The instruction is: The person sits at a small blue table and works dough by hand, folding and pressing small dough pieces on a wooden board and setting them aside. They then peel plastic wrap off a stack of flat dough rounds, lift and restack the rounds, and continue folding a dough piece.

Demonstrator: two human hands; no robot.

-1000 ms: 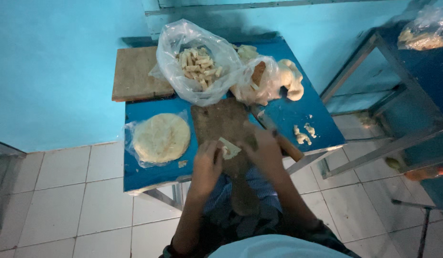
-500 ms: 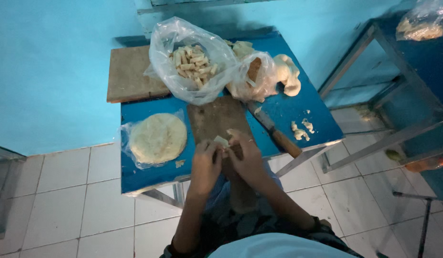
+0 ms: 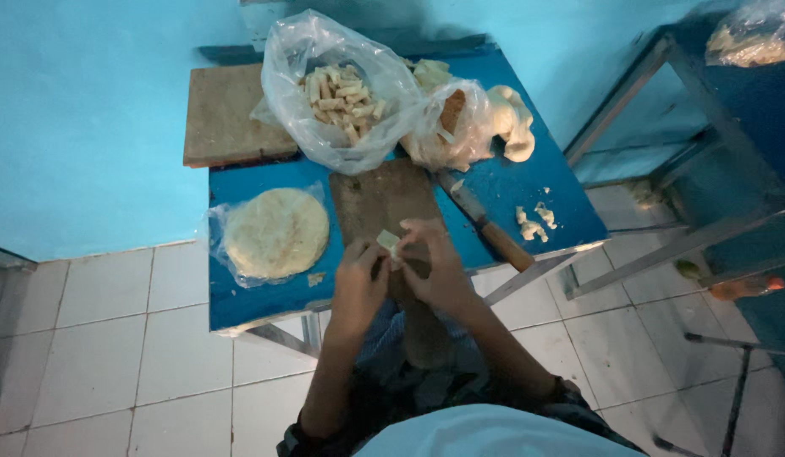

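Observation:
My left hand (image 3: pixel 359 279) and my right hand (image 3: pixel 433 267) meet over the near end of a wooden cutting board (image 3: pixel 382 199) on a small blue table (image 3: pixel 265 300). Both pinch a small pale piece of dough (image 3: pixel 388 241) between the fingers. A stack of round flat wrappers (image 3: pixel 276 232) lies on clear plastic to the left of my left hand. Beyond the board stands an open plastic bag of rolled pale sticks (image 3: pixel 341 97).
A knife with a wooden handle (image 3: pixel 492 231) lies right of the board, with dough scraps (image 3: pixel 534 222) beside it. A second plastic bag (image 3: pixel 451 127) and a dough lump (image 3: pixel 512 123) sit at the back right. Another wooden board (image 3: pixel 227 118) lies back left. A metal frame (image 3: pixel 663 169) stands right.
My hands have come together over the board's near end and lifted the small dough piece off it. The view has shifted slightly.

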